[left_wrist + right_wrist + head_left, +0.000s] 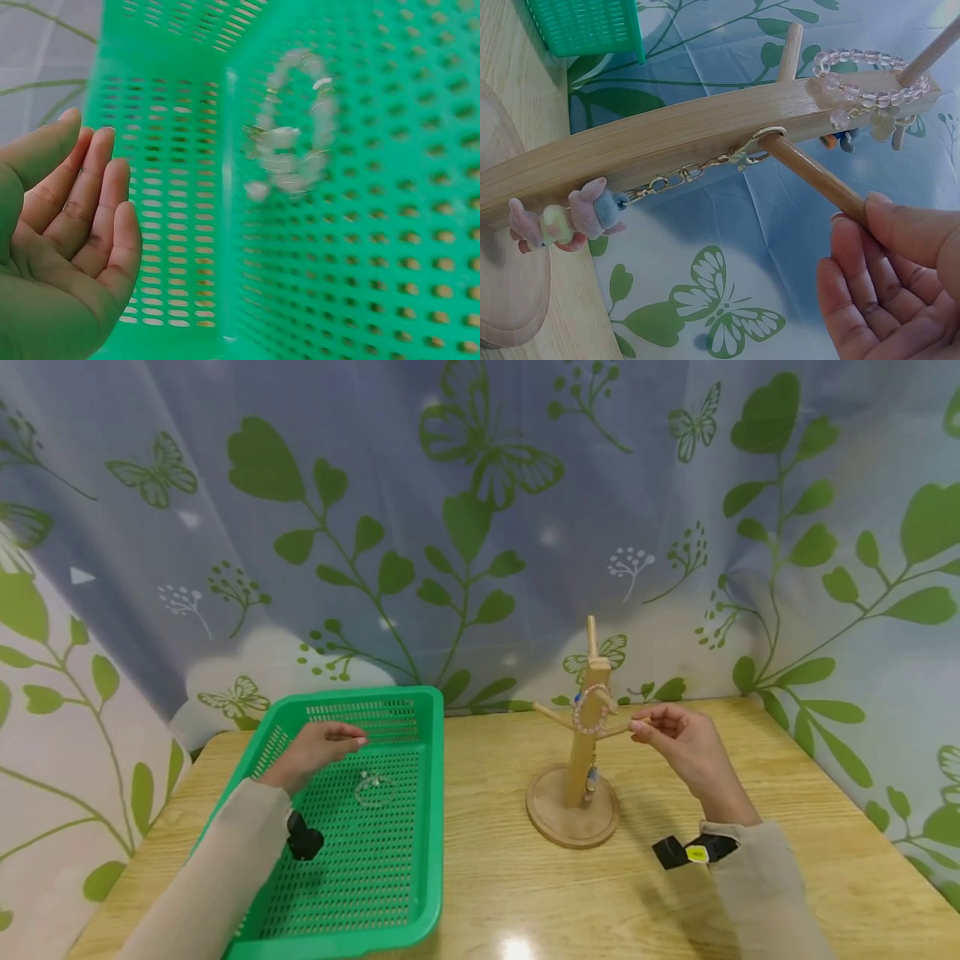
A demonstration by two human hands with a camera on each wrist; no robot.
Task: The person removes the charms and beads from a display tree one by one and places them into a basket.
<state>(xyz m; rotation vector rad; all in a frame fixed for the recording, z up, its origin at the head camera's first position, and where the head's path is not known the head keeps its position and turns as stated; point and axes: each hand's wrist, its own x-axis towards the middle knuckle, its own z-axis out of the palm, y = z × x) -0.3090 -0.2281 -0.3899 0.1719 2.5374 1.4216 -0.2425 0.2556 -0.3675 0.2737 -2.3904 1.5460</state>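
Observation:
My left hand (318,752) hovers over the green basket (433,827), its fingers loosely bent with nothing between them. Below it on the basket floor lies a pale beaded bracelet (324,124), blurred in the left wrist view. The thumb and fingertips of my right hand (693,756) pinch the tip of a wooden peg (817,181) on the upright jewelry stand (579,768). From that peg, close to the post, hangs a plush-figure keychain (591,212) by its gold clasp. A pink beaded bracelet (851,91) loops over another peg higher up.
Both the basket and the stand's round base (547,818) rest on a wooden table (487,860). Behind them hangs a curtain (360,527) with green leaves and butterflies. A small dark-blue and orange charm (847,140) shows behind the post.

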